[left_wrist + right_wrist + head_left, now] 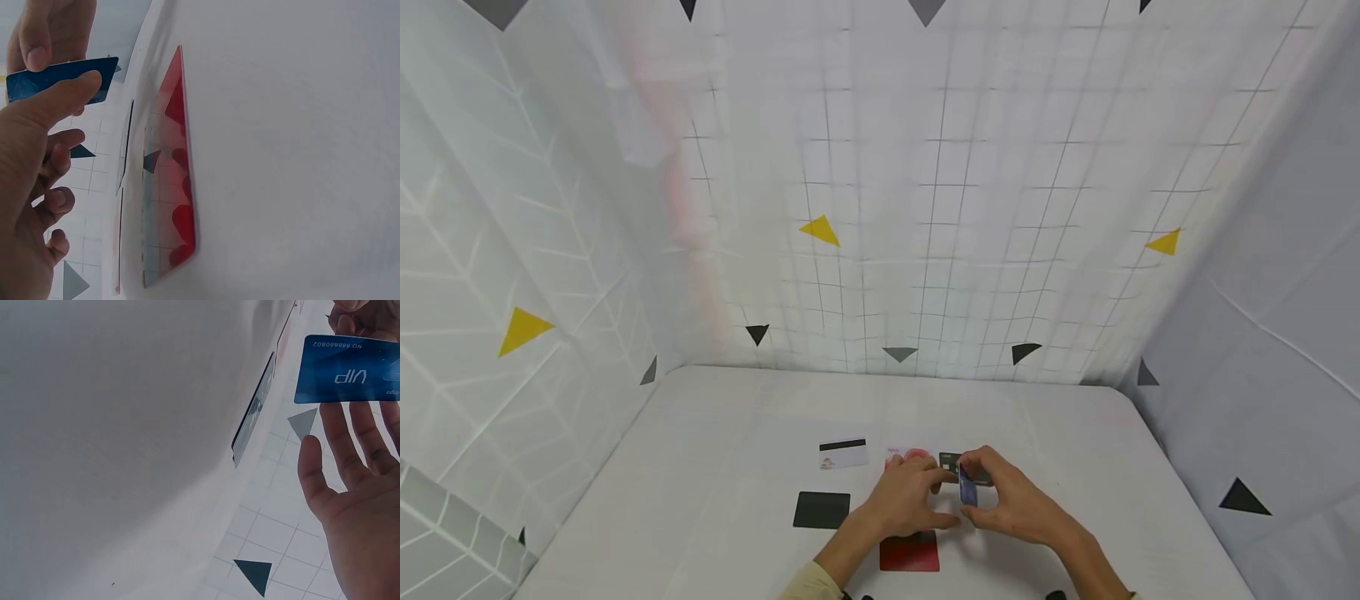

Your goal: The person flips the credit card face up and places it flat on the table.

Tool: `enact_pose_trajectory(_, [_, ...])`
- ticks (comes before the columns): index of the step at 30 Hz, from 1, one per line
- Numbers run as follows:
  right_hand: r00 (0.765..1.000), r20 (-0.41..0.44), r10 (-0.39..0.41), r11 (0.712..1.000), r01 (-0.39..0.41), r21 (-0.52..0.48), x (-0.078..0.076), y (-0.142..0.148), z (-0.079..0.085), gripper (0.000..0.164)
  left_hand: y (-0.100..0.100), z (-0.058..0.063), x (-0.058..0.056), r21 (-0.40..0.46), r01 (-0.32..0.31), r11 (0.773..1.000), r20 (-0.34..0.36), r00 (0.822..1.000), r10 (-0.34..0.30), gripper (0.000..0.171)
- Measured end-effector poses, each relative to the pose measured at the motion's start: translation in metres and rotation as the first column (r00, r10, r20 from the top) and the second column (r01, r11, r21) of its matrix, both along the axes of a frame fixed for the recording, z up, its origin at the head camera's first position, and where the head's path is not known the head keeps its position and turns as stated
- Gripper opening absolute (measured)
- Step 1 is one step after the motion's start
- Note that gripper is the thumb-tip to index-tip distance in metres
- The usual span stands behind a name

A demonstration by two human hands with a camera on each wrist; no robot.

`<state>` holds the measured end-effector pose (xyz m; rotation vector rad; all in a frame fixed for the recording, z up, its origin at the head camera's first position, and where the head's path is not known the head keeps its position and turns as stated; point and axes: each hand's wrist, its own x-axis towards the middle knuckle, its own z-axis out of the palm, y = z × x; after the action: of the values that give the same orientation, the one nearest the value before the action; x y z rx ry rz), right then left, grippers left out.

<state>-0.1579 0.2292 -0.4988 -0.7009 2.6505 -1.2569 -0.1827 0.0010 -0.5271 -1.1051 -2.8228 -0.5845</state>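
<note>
A blue VIP card (967, 487) stands on edge above the table; its printing faces the right wrist view. My right hand (1024, 504) pinches this card (350, 369) between thumb and fingers. Across from it, my left hand (906, 497) has thumb and fingers spread apart, the fingertips close to the card's left edge. In the left wrist view, the left thumb overlaps the card (56, 74); whether it touches is hard to tell. A dark green card (951, 458) lies behind the hands, partly covered. A red card (910, 553) sits below the left hand.
A white card with a black stripe (844, 455) lies at the back left, a black card (822, 510) in front of it. Another card with red print (917, 453) is partly behind the left hand. White patterned sheets (880, 208) surround the white table (722, 467).
</note>
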Motion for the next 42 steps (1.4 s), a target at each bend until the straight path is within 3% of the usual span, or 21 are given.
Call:
enact_pose_trajectory(8, [1.0, -0.027, -0.003, 0.993, 0.006, 0.115, 0.0, 0.001, 0.001, 0.055, -0.006, 0.0, -0.001, 0.018, -0.014, 1.0, 0.02, 1.0, 0.013, 0.055])
enact_pose_trajectory(18, [0.99, -0.138, 0.023, 0.952, 0.021, 0.307, -0.001, 0.003, 0.003, 0.054, -0.011, 0.005, -0.003, 0.043, -0.039, 0.998, -0.005, 0.999, 0.039, 0.06])
enact_pose_trajectory(25, [0.995, -0.102, 0.022, 0.94, 0.014, 0.34, -0.001, 0.002, 0.003, 0.053, -0.011, 0.007, -0.002, 0.064, -0.037, 0.997, 0.014, 0.999, 0.036, 0.059])
enact_pose_trajectory(42, [0.994, -0.108, 0.015, 0.929, 0.026, 0.37, 0.001, 0.001, 0.004, 0.054, -0.009, 0.011, 0.001, 0.05, -0.016, 0.999, -0.013, 1.0, 0.017, 0.054])
